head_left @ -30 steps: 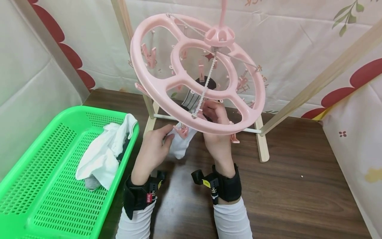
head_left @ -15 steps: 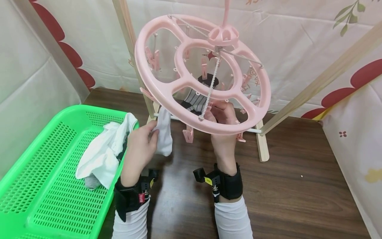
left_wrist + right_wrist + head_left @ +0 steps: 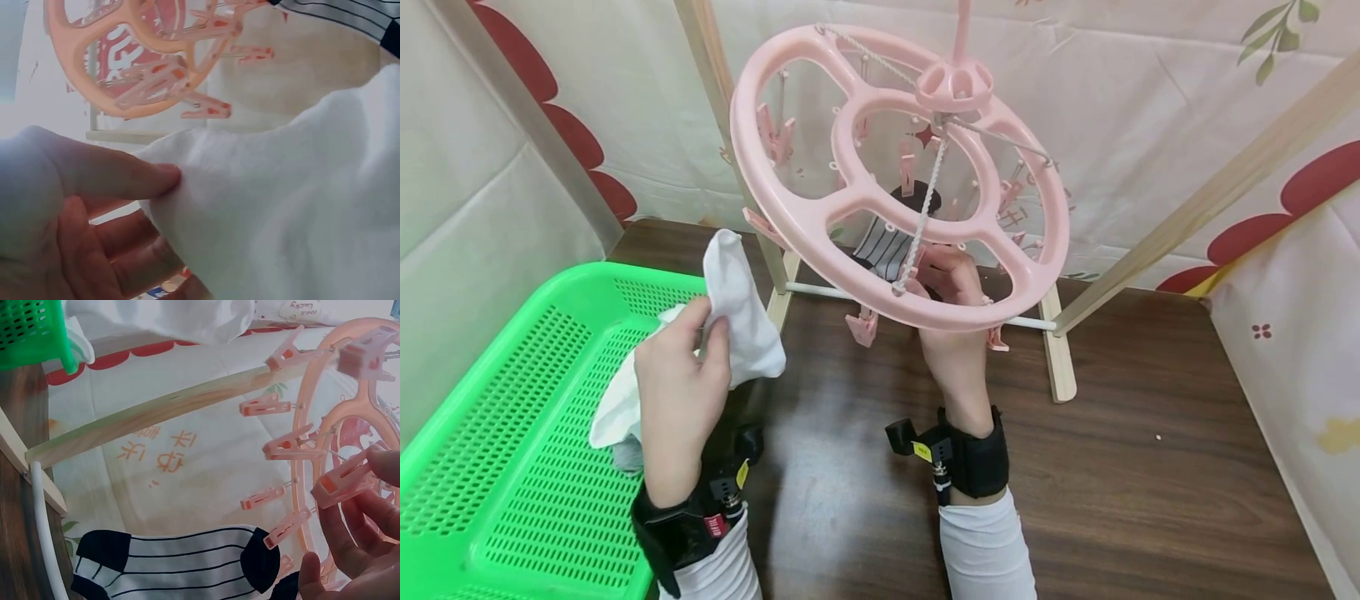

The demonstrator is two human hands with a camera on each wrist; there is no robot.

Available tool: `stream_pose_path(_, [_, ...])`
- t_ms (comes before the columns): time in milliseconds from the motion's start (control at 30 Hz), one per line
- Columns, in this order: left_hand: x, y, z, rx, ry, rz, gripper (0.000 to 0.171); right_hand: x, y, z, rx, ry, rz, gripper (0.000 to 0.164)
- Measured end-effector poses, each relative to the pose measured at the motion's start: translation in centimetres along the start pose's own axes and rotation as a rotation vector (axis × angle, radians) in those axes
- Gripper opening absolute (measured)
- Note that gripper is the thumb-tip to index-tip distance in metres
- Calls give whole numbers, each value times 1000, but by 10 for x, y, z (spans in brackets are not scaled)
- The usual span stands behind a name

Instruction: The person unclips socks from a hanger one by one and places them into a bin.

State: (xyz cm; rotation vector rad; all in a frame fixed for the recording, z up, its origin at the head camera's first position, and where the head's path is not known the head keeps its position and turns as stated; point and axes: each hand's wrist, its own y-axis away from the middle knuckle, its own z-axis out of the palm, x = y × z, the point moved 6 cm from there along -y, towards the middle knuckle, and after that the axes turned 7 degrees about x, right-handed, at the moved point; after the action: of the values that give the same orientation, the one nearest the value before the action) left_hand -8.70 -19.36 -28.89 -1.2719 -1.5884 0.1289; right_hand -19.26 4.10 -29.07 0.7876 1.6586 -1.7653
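My left hand (image 3: 681, 392) pinches the upper edge of a white sock (image 3: 741, 312) between thumb and fingers, over the right rim of the green basket. In the left wrist view the white cloth spreads away from the thumb. Beneath the pink round drying hanger (image 3: 778, 221), my right hand (image 3: 955, 358) is partly hidden by the ring. A pink clothespin (image 3: 340, 481) is pinched in its fingers in the right wrist view, with no cloth seen in it. A white sock with black stripes, heel and toe (image 3: 181, 559) hangs close by, a clothespin (image 3: 287, 528) at its dark end.
The green basket (image 3: 658, 521) stands at the left with white cloth (image 3: 617, 400) and something grey inside. A wooden stand (image 3: 1195, 200) with a white crossbar (image 3: 820, 291) frames the hanger. More clothespins (image 3: 863, 327) dangle around the ring. Patterned cloth walls the back.
My left hand has moved left and nearer with the white sock, from under the hanger to over the basket's rim. My right hand stays under the ring, which sways slightly.
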Motion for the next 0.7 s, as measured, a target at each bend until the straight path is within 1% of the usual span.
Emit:
stream_pose_path(133, [-1,0,-12,64,37,-62,8,1,1,0,14,63,36,28])
stream_pose_path(200, [-3,1,-20,112,35,-104,11,2,2,0,19,76,46,28])
stream_pose_path(300, [-5,2,-32,194,12,-152,13,2,2,0,18,69,47,29])
stream_pose_path(367, [-7,2,-40,233,-18,-167,13,1,3,1,11,59,43,29])
stream_pose_path(433, [-11,2,-48,273,-36,-201,14,1,3,2,6,58,40,29])
stream_pose_path(500, [-17,3,-54,300,-73,-242,16,0,3,3,3,68,37,28])
stream_pose_path(600, [-26,4,-61,338,-116,-333,19,0,3,4,0,75,52,28])
stream_pose_path(700, [-33,7,-66,341,-145,-394,21,1,4,6,5,94,70,29])
